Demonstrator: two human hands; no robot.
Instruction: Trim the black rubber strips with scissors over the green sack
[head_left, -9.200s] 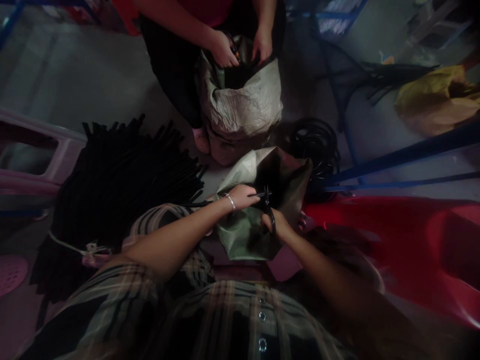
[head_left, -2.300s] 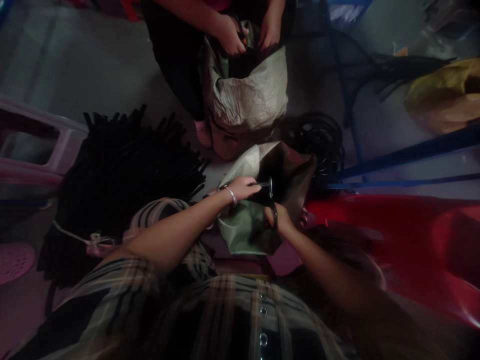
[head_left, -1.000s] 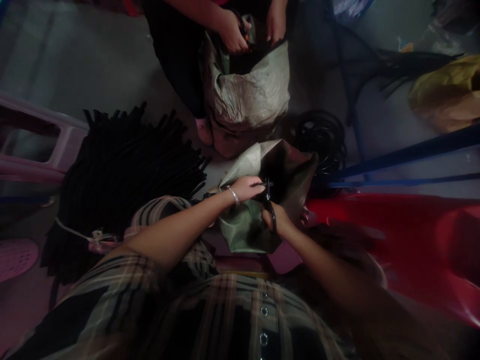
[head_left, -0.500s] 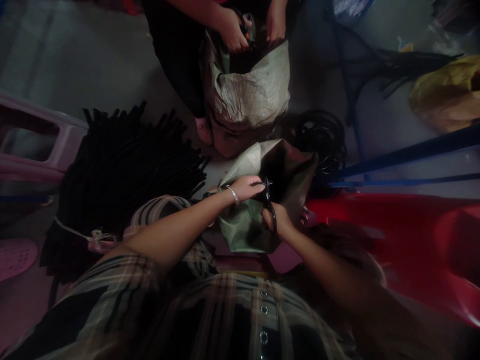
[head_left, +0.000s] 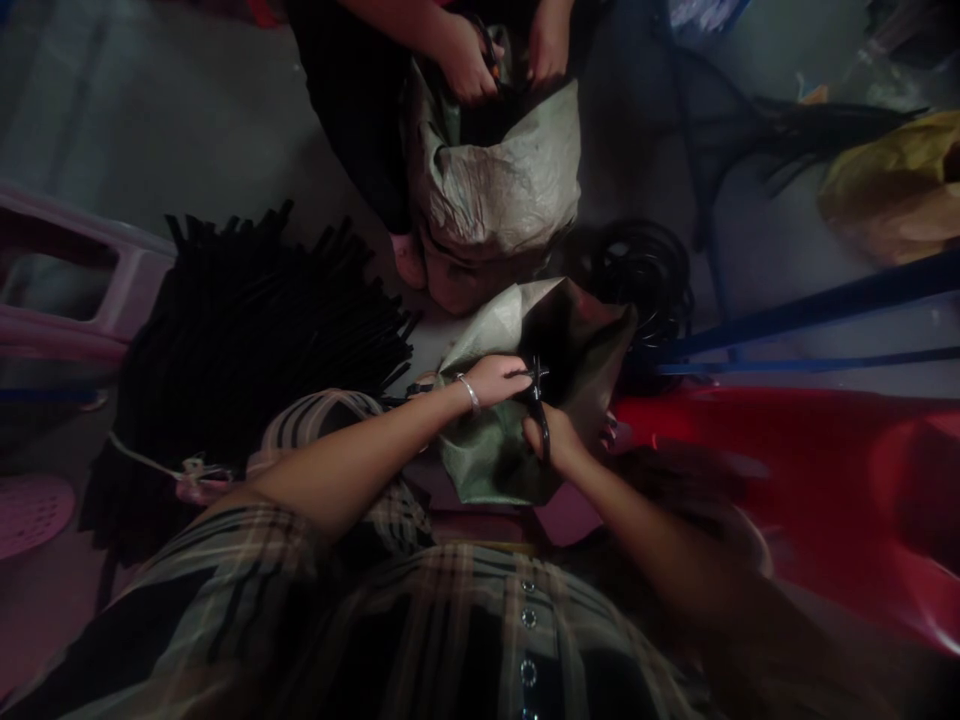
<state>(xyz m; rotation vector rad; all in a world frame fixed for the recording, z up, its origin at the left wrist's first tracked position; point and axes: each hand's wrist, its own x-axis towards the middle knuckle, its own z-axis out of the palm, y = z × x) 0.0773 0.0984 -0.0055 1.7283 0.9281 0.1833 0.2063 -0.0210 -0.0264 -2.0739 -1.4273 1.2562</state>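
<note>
Black scissors (head_left: 541, 430) meet a ribbed strip (head_left: 545, 372) above an open greenish sack (head_left: 487, 470), centre frame.
The left hand (head_left: 499, 380) pinches the strip, apparently steadying it; the right hand (head_left: 559, 440) is clamped on the scissor handles. The sack's mouth seems placed to catch anything dropped. One strip is held, two pale sacks counting the upper-centre grey one (head_left: 510, 200), and one tied black bundle (head_left: 255, 320) at left.

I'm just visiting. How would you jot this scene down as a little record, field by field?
Left hand: holding a thin dark piece
Right hand: holding scissors, seen across the piece
Below both hands: an open sack
On the left: a tied bundle of black strips
Opposite: a co-worker's hands at a second sack
Light: dim
</note>
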